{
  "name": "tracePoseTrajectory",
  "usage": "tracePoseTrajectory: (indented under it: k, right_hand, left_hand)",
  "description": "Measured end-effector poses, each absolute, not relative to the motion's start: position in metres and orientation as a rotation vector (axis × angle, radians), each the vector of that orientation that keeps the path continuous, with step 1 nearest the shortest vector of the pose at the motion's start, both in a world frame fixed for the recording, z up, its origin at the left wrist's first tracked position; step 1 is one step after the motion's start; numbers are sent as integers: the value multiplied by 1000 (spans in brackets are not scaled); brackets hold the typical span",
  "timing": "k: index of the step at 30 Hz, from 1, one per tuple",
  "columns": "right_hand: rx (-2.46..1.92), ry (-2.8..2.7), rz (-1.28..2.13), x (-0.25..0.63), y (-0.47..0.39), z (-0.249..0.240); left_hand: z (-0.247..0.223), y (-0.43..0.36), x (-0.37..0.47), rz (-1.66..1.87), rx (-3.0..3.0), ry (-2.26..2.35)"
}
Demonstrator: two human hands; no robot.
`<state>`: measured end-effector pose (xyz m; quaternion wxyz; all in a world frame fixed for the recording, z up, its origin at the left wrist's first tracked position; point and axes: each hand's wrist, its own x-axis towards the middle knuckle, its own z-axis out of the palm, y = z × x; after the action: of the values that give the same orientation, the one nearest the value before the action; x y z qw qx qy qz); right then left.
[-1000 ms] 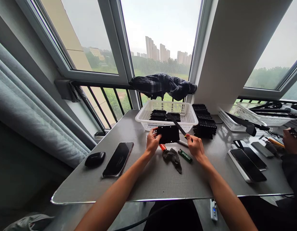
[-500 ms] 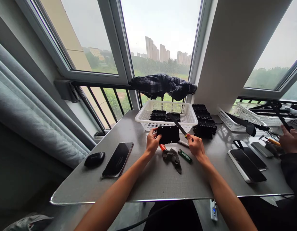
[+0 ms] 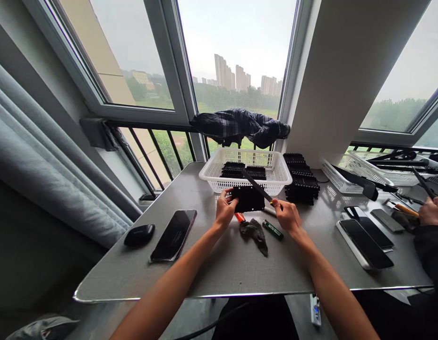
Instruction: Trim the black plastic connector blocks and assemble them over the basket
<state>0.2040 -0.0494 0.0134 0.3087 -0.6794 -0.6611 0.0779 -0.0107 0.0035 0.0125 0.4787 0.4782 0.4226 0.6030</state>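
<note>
My left hand [image 3: 225, 208] grips a flat black rectangular plate [image 3: 245, 200] by its left edge, thumb on its face. The plate has small holes along its edges and is held up just in front of the white basket. In my right hand [image 3: 287, 215] is a long dark flat file [image 3: 257, 184], a bit of yellow showing by the fingers. Its blade slants up to the left across the plate's upper right edge; whether it touches I cannot tell. Below the hands lie a crumpled grey rag [image 3: 254, 232], a green lighter [image 3: 272, 229] and a red-orange object [image 3: 240, 217], partly hidden.
The white basket [image 3: 211, 185] holds several black ribbed parts, with more stacked [image 3: 301, 182] to its right. A phone [image 3: 174, 235] and a black mouse-like object [image 3: 140, 234] lie left. More phones [image 3: 367, 243] lie right, near a co-worker's hand [image 3: 433, 211] with a dark tool.
My right hand and the file have shifted slightly left, so the blade now crosses more of the plate. My left hand stays put. The co-worker's hand has moved down.
</note>
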Motion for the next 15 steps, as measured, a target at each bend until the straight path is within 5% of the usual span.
tracePoseTrajectory:
  k: [15]
  right_hand:
    - [-1869, -1701, 139, 202, -51, 17]
  left_hand:
    - [8, 7, -13, 1497, 1151, 1062]
